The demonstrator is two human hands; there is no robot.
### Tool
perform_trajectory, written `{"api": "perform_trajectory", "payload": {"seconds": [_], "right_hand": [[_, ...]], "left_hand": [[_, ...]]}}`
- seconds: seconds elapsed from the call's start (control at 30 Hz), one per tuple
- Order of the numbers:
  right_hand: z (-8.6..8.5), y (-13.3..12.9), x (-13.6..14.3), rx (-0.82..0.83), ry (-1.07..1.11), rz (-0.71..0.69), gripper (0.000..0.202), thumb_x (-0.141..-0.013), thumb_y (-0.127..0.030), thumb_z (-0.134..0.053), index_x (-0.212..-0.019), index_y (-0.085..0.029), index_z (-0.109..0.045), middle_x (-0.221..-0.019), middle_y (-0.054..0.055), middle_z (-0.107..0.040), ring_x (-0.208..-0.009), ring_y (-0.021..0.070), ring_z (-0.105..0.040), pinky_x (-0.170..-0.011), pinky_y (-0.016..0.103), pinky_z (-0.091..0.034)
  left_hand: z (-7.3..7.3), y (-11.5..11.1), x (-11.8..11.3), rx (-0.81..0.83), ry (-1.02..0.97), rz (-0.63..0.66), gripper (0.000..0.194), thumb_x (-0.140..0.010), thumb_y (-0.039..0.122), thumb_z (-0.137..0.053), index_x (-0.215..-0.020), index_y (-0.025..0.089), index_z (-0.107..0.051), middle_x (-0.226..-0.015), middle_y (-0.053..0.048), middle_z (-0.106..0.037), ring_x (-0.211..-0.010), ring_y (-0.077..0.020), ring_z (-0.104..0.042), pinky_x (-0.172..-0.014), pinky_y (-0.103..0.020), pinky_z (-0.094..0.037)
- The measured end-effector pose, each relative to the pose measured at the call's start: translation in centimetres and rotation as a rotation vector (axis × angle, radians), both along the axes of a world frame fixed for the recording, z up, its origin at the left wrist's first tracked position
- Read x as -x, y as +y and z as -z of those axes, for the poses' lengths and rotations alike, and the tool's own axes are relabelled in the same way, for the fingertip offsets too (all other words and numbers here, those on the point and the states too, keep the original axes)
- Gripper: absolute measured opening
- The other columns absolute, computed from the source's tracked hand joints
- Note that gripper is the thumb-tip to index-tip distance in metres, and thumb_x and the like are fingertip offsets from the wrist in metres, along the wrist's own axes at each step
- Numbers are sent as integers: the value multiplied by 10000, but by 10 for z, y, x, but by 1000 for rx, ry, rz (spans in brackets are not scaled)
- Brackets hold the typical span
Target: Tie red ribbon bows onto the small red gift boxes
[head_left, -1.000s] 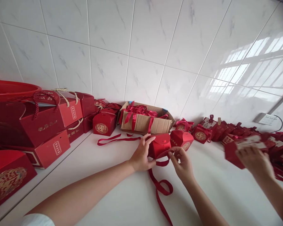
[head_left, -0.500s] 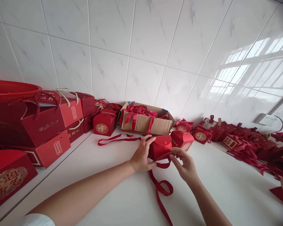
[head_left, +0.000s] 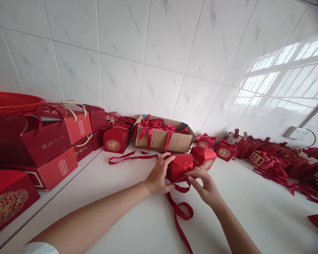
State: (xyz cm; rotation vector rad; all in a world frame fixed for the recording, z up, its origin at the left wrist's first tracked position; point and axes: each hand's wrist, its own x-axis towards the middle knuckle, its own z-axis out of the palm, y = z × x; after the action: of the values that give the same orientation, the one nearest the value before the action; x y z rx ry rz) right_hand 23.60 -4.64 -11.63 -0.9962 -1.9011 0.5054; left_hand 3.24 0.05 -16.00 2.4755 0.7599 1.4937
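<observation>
A small red gift box (head_left: 180, 166) stands between my hands near the middle of the white table. My left hand (head_left: 159, 176) grips its left side, thumb at the lower front edge. My right hand (head_left: 205, 185) pinches the box's lower right front edge between thumb and fingers. The rounded top flap is folded over with a small tab showing. A dark red ribbon (head_left: 184, 211) comes out below the box and curls toward the table's front edge. Just behind on the right is another red box (head_left: 204, 157), close to my right fingers.
Behind stands a cardboard box (head_left: 159, 140) of ribbons. A loose ribbon (head_left: 122, 158) lies left of it. Stacked red boxes (head_left: 53, 134) and a red basin (head_left: 16, 100) fill the left. Finished-looking red boxes (head_left: 270, 151) line the right, near a power strip (head_left: 296, 133).
My right fingers have shifted slightly left along the box's edge. Another hand at the far right has gone out of view. The whole view has shifted slightly.
</observation>
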Motion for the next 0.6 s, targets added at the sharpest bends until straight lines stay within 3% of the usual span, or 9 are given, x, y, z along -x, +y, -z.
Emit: {"api": "perform_trajectory", "payload": {"seconds": [0.17, 0.47, 0.6], "right_hand": [[-2, -5, 5, 55, 86, -34, 187, -804, -383, -594, -694, -250, -665, -714, 21, -601, -726, 205, -504, -731, 353, -384], [-4, -8, 14, 204, 288, -42, 224, -804, -390, -604, -674, -212, -568, -678, 0, -518, -674, 159, -441, -626, 286, -371], [0, -6, 12, 225, 513, -49, 187, -781, -391, -640, -719, -217, -612, -708, 11, -556, -692, 164, -480, -636, 298, -402]], "left_hand": [[0, 0, 0, 4, 0, -5, 1026, -520, 122, -661, -1389, 281, -140, -1357, -146, -192, -1285, -399, -249, -974, -578, -335], [-2, -2, -1, 21, 25, -21, 1001, -538, 124, -663, -1392, 255, -156, -1364, -163, -182, -1269, -398, -280, -916, -572, -402], [-3, -3, -1, 37, 42, -29, 1016, -549, 122, -673, -1398, 279, -137, -1384, -159, -176, -1259, -398, -300, -905, -561, -413]]}}
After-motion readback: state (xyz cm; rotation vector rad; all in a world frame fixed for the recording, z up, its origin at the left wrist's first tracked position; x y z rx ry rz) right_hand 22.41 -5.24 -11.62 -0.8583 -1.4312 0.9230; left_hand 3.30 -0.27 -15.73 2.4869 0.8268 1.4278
